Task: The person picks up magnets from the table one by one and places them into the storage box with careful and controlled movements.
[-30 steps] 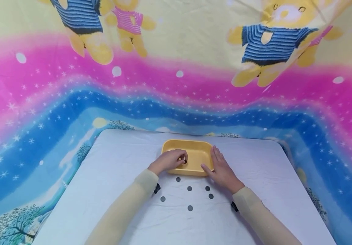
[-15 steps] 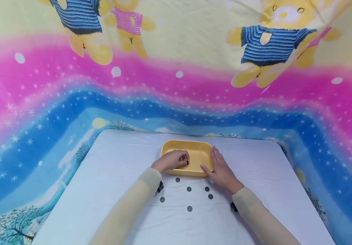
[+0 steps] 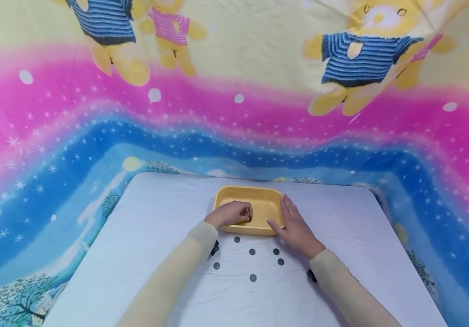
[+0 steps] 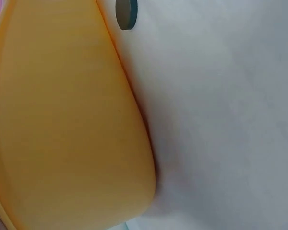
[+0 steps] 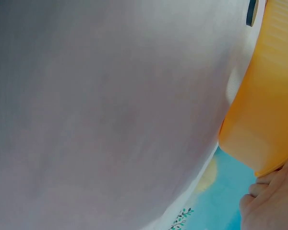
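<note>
A yellow rectangular tray (image 3: 259,230) lies on the white-covered table. My left hand (image 3: 234,212) reaches over its left side into it, pinching a small dark disc (image 3: 250,219) low above the tray's floor; most of that disc is hidden by the fingers. With straight fingers, my right hand (image 3: 297,229) rests against the tray's right wall, its thumb at the front rim. In the right wrist view the right hand (image 5: 273,199) touches the tray's edge. Several dark grey round discs lie in front of the tray, among them one disc (image 3: 237,239) close to its front wall.
Other flat discs are spread nearer me, including a front disc (image 3: 253,278), a left disc (image 3: 216,266) and a right disc (image 3: 281,262). A printed bear curtain (image 3: 234,136) hangs around the table's back and sides. The white tabletop (image 3: 156,213) extends left and right of the tray.
My left hand has shifted slightly right inside the tray and its fingertips have come down a little with the dark disc. The right hand and the tray stay where they were.
</note>
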Demonstrator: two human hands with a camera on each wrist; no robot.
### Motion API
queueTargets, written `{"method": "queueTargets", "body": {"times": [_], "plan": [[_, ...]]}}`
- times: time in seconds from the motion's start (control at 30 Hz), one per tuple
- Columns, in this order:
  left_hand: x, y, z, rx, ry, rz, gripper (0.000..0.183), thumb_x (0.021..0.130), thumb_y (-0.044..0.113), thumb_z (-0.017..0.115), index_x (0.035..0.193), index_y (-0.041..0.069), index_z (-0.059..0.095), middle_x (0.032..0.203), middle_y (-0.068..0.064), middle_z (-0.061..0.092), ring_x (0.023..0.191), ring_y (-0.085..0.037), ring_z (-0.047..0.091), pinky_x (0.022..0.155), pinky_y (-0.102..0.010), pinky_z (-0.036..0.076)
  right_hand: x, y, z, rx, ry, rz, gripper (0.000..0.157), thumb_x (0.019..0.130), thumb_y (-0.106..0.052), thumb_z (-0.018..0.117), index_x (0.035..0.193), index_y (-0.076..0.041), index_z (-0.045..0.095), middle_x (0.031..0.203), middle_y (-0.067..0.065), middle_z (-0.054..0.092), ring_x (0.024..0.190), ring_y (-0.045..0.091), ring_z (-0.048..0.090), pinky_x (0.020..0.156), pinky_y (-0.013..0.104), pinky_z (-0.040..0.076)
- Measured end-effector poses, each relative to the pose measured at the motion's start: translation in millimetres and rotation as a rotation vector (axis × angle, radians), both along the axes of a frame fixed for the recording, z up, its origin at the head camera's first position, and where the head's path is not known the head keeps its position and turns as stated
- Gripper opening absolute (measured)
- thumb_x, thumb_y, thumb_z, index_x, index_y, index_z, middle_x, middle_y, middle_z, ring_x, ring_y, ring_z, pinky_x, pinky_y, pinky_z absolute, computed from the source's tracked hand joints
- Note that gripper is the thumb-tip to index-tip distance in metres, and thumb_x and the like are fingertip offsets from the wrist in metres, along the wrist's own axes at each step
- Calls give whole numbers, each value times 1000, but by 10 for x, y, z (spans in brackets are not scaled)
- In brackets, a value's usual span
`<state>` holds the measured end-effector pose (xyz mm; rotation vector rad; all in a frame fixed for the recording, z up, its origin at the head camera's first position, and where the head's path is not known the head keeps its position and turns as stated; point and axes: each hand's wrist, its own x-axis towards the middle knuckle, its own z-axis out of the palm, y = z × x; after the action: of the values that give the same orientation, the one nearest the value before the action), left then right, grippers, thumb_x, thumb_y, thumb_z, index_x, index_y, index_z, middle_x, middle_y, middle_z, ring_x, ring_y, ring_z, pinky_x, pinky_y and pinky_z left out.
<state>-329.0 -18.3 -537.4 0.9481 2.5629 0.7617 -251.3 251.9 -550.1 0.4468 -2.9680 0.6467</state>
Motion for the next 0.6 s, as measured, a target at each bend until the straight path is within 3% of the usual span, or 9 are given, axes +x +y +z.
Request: {"method": "queueTargets", "body": {"times": [0.33,0.6], "plan": [[6,15,-19,-5,0,-12,6,107,25,70,110,21,72,89,10,69,78,-7,61,79,-28,53,10,9,0,0,-7,-2,105,107,-70,45,170,3,5,180,20,4,165,42,8,133,58,15],[-5,18,-30,-33,43,-8,6,106,26,71,109,21,73,87,13,68,79,-6,62,79,-28,53,0,1,-7,-5,-3,2,105,107,-69,47,170,3,5,180,20,4,165,41,8,133,58,15]]}}
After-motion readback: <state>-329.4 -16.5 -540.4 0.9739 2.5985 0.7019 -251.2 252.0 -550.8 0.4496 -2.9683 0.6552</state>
